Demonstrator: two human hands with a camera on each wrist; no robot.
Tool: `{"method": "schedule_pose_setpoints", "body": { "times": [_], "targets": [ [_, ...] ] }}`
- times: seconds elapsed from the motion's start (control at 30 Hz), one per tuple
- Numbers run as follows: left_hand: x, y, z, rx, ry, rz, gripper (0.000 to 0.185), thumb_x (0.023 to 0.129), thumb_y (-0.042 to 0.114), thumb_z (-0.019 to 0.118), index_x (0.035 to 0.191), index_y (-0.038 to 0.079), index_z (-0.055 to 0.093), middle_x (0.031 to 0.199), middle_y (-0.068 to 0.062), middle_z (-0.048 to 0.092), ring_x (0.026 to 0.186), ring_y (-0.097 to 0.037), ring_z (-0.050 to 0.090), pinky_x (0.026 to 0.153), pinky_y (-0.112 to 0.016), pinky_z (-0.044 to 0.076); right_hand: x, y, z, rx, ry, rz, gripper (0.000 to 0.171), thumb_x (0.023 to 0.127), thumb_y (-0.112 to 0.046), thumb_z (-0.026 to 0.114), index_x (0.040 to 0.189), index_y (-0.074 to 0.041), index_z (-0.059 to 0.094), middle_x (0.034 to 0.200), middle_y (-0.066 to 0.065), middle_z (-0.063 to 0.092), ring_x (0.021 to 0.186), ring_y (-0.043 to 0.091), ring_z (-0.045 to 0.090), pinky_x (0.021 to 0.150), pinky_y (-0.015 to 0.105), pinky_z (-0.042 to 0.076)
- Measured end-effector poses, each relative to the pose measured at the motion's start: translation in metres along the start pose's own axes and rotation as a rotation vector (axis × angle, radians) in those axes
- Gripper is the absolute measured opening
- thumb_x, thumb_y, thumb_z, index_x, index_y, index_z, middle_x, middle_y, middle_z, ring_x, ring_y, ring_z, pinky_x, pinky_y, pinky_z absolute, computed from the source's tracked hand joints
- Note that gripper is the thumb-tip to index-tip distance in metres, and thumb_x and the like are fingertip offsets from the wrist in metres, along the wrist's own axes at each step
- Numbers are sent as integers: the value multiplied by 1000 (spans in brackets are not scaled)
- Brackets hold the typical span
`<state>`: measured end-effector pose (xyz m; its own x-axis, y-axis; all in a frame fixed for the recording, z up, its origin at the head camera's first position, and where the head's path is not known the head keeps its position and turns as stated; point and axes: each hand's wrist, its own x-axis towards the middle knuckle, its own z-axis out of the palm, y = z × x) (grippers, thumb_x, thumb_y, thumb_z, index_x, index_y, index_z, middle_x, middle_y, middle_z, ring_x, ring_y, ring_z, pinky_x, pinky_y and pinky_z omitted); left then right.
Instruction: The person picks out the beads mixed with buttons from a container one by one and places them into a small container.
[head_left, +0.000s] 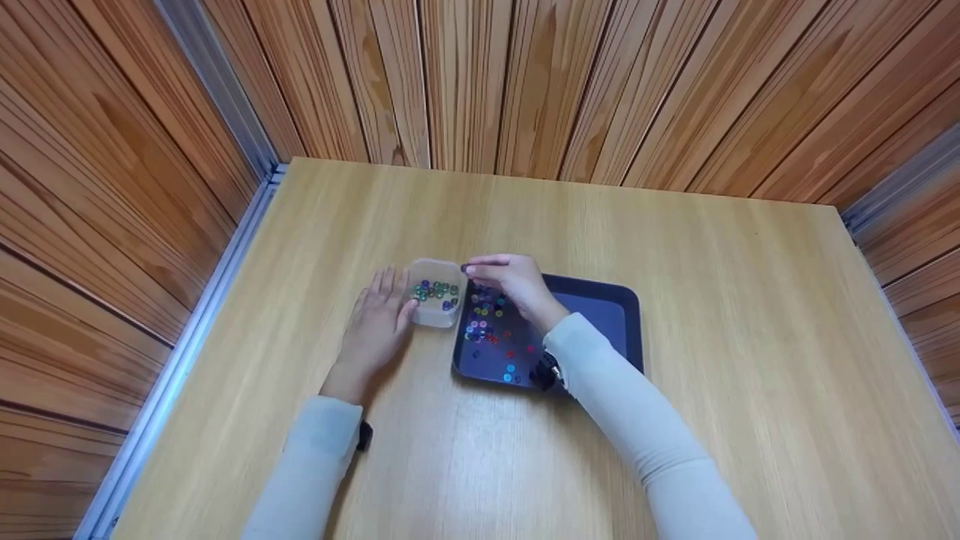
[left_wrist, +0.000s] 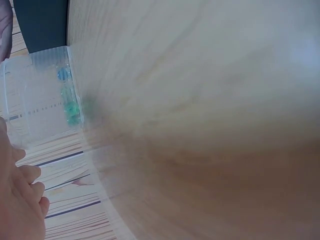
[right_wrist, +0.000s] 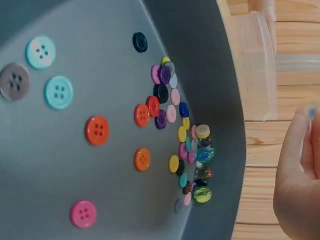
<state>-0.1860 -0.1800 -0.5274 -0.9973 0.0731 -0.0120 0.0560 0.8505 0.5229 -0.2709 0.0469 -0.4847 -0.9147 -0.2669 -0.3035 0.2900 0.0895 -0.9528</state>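
A small clear plastic container (head_left: 436, 313) holding several green and blue marbles (head_left: 435, 290) stands on the wooden table. My left hand (head_left: 379, 315) lies flat beside it with straight fingers, the thumb against its left wall. Just right of it is a dark tray (head_left: 600, 311) with scattered coloured buttons (right_wrist: 97, 130) and a few glass marbles (right_wrist: 202, 155) heaped at its left rim. My right hand (head_left: 480, 266) hovers over that rim, close to the container's right edge, fingertips pinched on a small bluish marble (right_wrist: 311, 111). The left wrist view shows the container (left_wrist: 35, 95) and my left hand (left_wrist: 20, 200).
The table (head_left: 675, 450) is enclosed by wood-panelled walls (head_left: 487, 75) at the back and both sides, with a metal rail (head_left: 187, 345) along the left edge. The tray's right half (head_left: 607, 319) holds nothing.
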Motion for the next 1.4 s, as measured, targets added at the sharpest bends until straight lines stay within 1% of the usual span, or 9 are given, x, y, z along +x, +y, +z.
{"method": "schedule_pose_setpoints", "body": {
  "times": [0.23, 0.37, 0.53, 0.7, 0.83, 0.97, 1.13, 1.27, 1.4],
  "targets": [
    [0, 0, 0, 8, -11, 0, 64, 107, 45, 30, 160, 13, 15, 168, -14, 10, 156, -33, 5, 127, -53, 8, -2, -1, 15, -421, 73, -205, 18, 86, -14, 78, 103, -7, 79, 105, 9, 77, 102, 21, 73, 90, 29, 58],
    [0, 0, 0, 27, 8, 21, 63, 107, 44, 31, 159, 10, 17, 167, -17, 14, 156, -35, 9, 126, -54, 11, -9, -2, 24, -583, 17, -299, 17, 88, -10, 74, 104, -5, 78, 107, 13, 77, 103, 25, 72, 88, 29, 59],
    [0, 0, -1, 43, 4, 37, 63, 108, 43, 32, 159, 8, 18, 166, -18, 15, 155, -36, 9, 126, -54, 12, -15, -1, 32, -819, -57, -455, 19, 91, -5, 70, 108, -1, 76, 114, 15, 74, 109, 28, 71, 94, 33, 58],
    [0, 1, -1, 53, 7, 44, 63, 108, 42, 32, 159, 8, 18, 166, -19, 16, 155, -36, 9, 126, -54, 13, -17, 1, 34, -970, -65, -620, 16, 91, -4, 69, 105, 0, 77, 110, 15, 75, 107, 28, 72, 94, 35, 58],
    [-1, 1, -1, 56, 25, 52, 63, 108, 41, 33, 159, 6, 20, 165, -20, 17, 155, -37, 11, 126, -55, 15, -16, 2, 34, -979, -65, -720, 13, 90, -3, 70, 100, 1, 78, 103, 15, 77, 102, 28, 73, 92, 36, 59],
    [0, 0, 0, 52, 33, 48, 62, 108, 40, 34, 158, 6, 20, 165, -21, 18, 155, -38, 12, 126, -54, 15, -15, 2, 30, -894, -33, -698, 14, 90, -3, 70, 101, 0, 78, 104, 16, 76, 101, 29, 73, 90, 35, 59],
    [1, 0, 0, 36, 9, 26, 63, 108, 40, 33, 159, 8, 17, 166, -19, 14, 155, -37, 9, 126, -53, 11, -14, 4, 19, -740, 93, -635, 16, 89, -2, 71, 103, 1, 77, 106, 18, 76, 102, 30, 73, 89, 34, 60],
    [0, 1, -1, 26, -16, 2, 63, 108, 42, 32, 160, 11, 15, 167, -15, 10, 156, -35, 5, 127, -52, 8, -9, 6, 6, -648, 168, -518, 17, 90, -7, 72, 105, -2, 77, 109, 16, 76, 105, 28, 72, 93, 34, 58],
    [-1, 0, -1, 24, -25, -6, 63, 108, 43, 30, 160, 12, 13, 168, -13, 7, 156, -34, 4, 127, -51, 7, -4, 6, -10, -566, 208, -417, 20, 91, -10, 71, 108, -3, 76, 111, 15, 75, 105, 27, 72, 91, 35, 59]
  ]
}}
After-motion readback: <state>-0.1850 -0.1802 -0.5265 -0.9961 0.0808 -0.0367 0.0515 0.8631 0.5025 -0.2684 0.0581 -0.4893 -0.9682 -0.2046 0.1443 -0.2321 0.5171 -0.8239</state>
